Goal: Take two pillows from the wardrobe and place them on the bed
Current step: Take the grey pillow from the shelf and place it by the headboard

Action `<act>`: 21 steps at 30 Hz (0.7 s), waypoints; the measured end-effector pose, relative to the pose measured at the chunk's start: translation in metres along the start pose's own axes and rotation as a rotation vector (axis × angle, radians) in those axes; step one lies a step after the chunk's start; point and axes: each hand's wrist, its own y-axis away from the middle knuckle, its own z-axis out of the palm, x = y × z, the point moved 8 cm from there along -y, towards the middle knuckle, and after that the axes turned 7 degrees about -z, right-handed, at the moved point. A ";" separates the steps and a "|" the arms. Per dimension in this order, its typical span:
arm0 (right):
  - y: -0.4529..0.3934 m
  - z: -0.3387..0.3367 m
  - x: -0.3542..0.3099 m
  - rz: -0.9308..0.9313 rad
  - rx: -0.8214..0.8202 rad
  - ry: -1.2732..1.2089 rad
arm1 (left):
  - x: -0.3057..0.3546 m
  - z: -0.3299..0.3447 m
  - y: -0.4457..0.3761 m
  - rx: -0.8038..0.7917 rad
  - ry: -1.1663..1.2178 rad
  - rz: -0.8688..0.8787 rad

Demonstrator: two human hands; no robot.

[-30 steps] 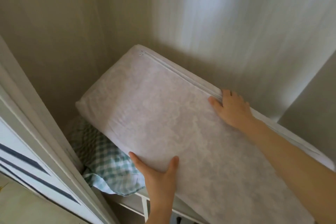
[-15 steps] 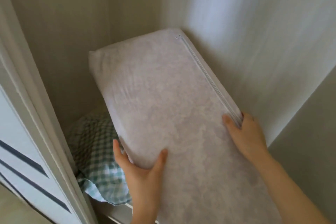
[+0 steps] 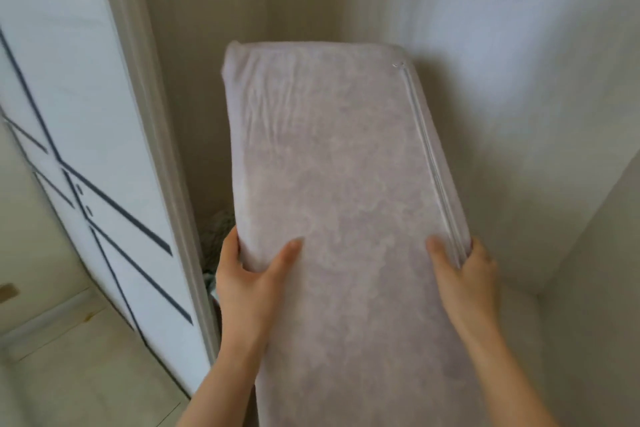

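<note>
The wardrobe fills the frame from twelve to three o'clock, its pale inner walls meeting in a corner at about twelve; its white door, crossed with dark lines, stands open at nine o'clock, which leaves the opening free for lifting things out. The pillow, a long, pale grey-lilac slab, takes the centre and runs from twelve down to six, tipped on end with its far edge leaning toward the back corner; a zip runs down its long side at about two o'clock. It is held lengthwise, probably so that it passes the narrow opening without catching the door. The left hand at seven o'clock wraps the pillow's long left edge, thumb on the upper face and fingers curled under; the right hand at five o'clock closes on the zipped edge in the same way; the matched grip on both sides likely keeps the soft bulk from sagging or twisting. A scrap of checked cloth shows at eight o'clock, low inside the wardrobe. The bed is not in view; judging by this, the first pillow is only part-way out.
</note>
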 end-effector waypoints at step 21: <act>0.192 0.012 -0.173 -0.301 -0.324 -0.493 | 0.129 -0.271 0.187 0.628 -0.045 0.331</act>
